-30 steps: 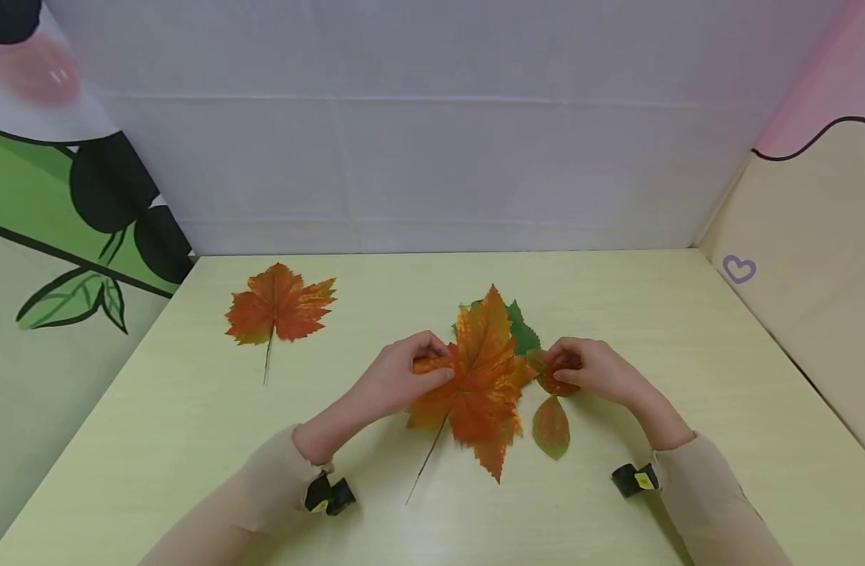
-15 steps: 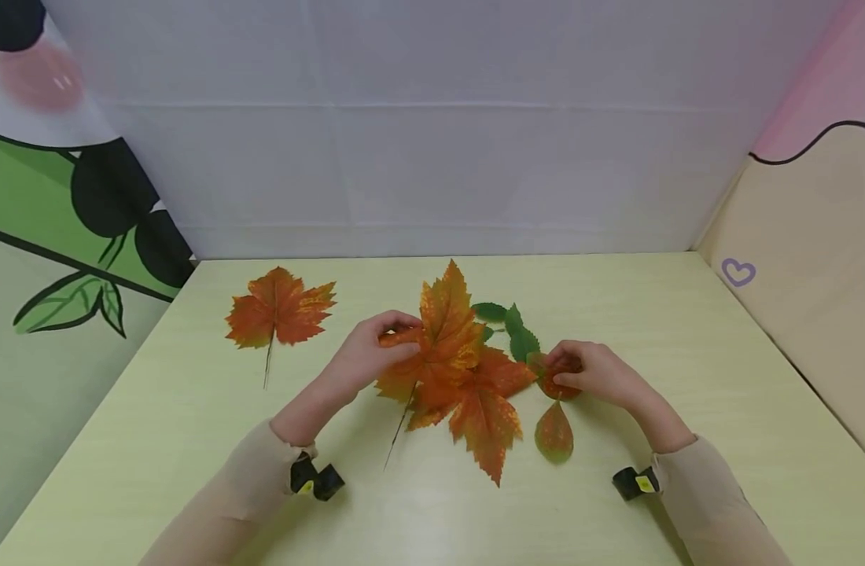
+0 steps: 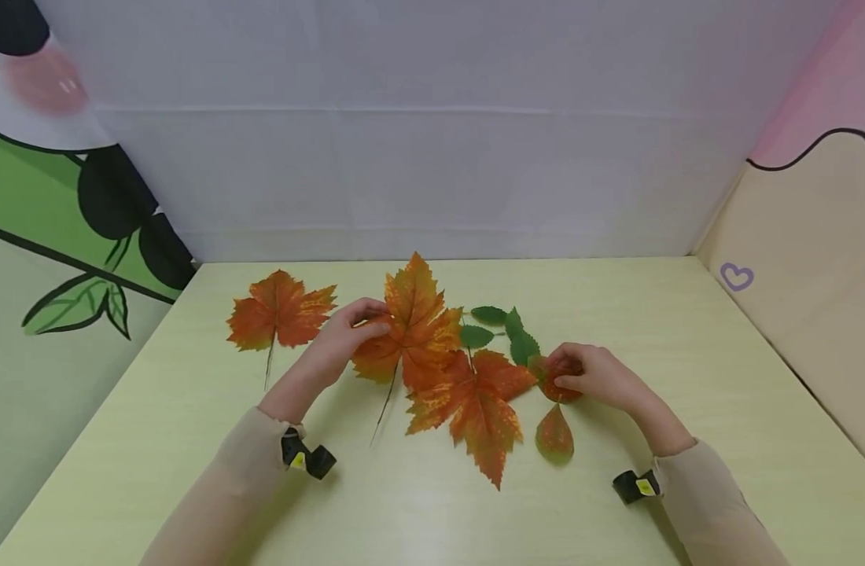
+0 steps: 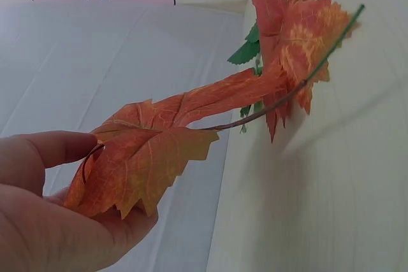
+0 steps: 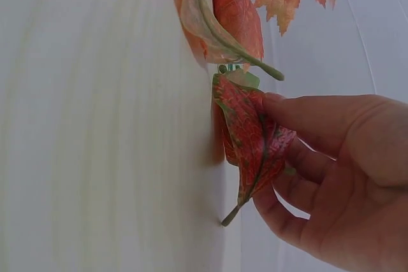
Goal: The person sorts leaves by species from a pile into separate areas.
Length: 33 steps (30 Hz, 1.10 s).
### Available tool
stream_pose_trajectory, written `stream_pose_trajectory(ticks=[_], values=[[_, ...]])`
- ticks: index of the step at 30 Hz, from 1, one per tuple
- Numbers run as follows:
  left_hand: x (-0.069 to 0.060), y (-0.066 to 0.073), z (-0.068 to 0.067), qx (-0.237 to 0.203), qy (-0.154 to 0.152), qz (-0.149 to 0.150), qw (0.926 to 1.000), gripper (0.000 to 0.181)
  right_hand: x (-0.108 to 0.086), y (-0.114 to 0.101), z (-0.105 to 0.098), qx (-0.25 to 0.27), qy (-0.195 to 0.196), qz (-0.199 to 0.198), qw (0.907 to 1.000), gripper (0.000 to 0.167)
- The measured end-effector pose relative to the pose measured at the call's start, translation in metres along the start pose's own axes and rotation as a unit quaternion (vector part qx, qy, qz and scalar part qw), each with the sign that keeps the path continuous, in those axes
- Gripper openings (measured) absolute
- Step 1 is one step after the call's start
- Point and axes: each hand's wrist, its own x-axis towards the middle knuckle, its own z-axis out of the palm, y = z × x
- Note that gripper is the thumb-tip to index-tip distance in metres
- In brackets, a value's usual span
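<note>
My left hand [image 3: 342,339] pinches the left edge of an orange maple leaf [image 3: 418,318], lifted off the table; its thin stem hangs free in the left wrist view. Just below and to the right lies a second orange maple leaf [image 3: 485,409], partly covered by the held one in the head view. Over on the right, my right hand [image 3: 594,373] pinches a small red-green leaf [image 5: 255,138] between thumb and fingers, low over the table. A loose oval leaf [image 3: 555,436] in orange and green lies nearer the front.
Several green leaflets [image 3: 523,344] lie behind the second maple leaf. Another orange maple leaf [image 3: 278,310] with a thin stem rests at the back left of the pale table [image 3: 404,519]. A white cloth wall [image 3: 432,173] rises behind, with printed panels on both sides.
My left hand has moved left and farther back with its maple leaf. That uncovers the second maple leaf and more green leaflets. My right hand stays in nearly the same place.
</note>
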Motion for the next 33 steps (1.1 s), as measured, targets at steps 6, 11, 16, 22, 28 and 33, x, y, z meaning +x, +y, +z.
stream_pose_trajectory(ticks=[6,11,16,22,28,33], values=[[0.009,-0.010,-0.015,0.001,0.016,-0.016,0.9997,0.033,0.000,0.001,0.000,-0.003,0.004,-0.002,1.0000,0.021],[0.016,-0.014,-0.030,0.017,0.032,-0.027,0.9990,0.032,0.001,0.001,-0.001,0.004,0.004,0.002,1.0000,0.029],[0.023,-0.020,-0.040,0.033,0.043,-0.028,0.9981,0.033,0.001,0.000,0.000,0.008,0.001,0.002,1.0000,0.028],[0.031,-0.024,-0.050,0.059,0.043,-0.038,0.9966,0.034,0.001,0.001,0.001,0.010,-0.001,0.006,0.9999,0.025],[0.040,-0.027,-0.061,0.078,0.043,-0.046,0.9949,0.041,0.001,0.001,0.003,0.007,-0.003,0.015,0.9999,0.025],[0.047,-0.030,-0.067,0.076,0.050,-0.065,0.9937,0.048,0.001,0.001,0.003,0.006,-0.004,0.014,0.9999,0.024]])
